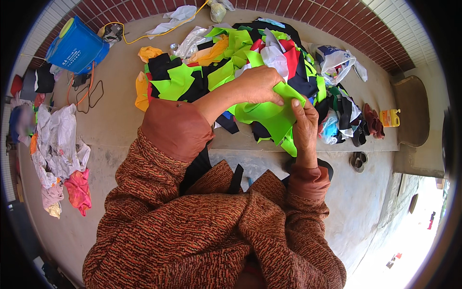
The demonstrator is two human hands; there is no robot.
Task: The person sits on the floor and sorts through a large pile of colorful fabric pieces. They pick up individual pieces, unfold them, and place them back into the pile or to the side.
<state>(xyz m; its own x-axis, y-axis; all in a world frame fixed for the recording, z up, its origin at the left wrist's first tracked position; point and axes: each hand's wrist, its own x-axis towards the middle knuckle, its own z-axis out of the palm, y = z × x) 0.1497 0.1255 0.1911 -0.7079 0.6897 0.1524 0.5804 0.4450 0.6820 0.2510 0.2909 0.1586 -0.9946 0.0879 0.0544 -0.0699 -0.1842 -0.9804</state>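
Note:
A bright green fabric piece is stretched between my two hands. My left hand reaches across from the left and pinches its upper edge. Just to the right, my right hand grips the same piece with the thumb up, near its corner. The lower part of the cloth hangs down in folds. Behind and under it spreads a heap of cloth scraps in green, black, red, white and orange-yellow. A white scrap and a red one lie just beyond my hands.
A blue tank stands at far left, near a yellow cord. Grey-white sheeting and a pink cloth lie at left. On the right are a plastic bag, a yellow jug, dark red footwear and dark shoes.

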